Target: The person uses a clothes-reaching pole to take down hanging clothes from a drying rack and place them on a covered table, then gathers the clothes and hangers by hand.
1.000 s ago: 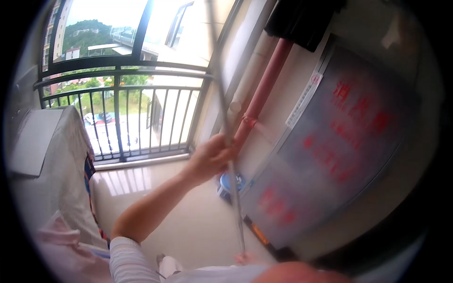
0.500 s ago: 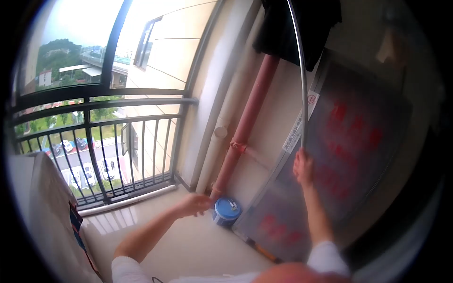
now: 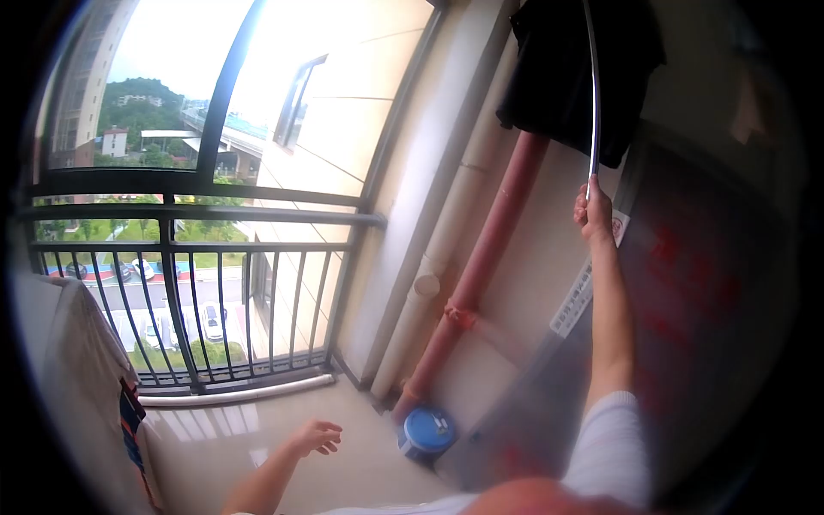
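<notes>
My right hand is raised and closed around the lower end of a long, slim, silvery metal pole. The pole runs up past a black garment hanging at the top, and its upper end lies outside the view. Whether pole and garment touch, I cannot tell. Low over the floor, my left hand holds nothing, its fingers loosely apart. Nearest to it is a blue-lidded bucket standing by the wall, with small objects on the lid.
Black window railings run along the left. A red pipe and a pale pipe rise along the wall. At right leans a large grey panel with red marks. A pale cloth hangs at the left edge.
My right hand has gone up with the pole in its grip. My left hand has moved down and left, away from the bucket. The view has also shifted.
</notes>
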Demonstrator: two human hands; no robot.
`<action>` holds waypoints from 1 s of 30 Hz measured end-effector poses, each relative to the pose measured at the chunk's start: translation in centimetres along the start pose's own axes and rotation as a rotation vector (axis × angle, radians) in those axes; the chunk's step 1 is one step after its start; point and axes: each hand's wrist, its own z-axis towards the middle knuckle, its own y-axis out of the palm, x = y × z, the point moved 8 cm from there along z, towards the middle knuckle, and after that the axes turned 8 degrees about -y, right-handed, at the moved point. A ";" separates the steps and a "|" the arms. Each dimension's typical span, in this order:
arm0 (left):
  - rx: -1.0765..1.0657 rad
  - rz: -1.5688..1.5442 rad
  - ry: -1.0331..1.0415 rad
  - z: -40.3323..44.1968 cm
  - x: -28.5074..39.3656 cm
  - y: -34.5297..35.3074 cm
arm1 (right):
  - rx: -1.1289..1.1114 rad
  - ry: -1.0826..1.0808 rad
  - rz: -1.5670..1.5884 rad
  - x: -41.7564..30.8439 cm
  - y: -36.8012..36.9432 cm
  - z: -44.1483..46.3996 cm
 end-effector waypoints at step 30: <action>0.313 -0.246 -0.143 5.1 -5.3 -1.6 | -0.128 -0.038 0.197 4.2 -1.8 14.7</action>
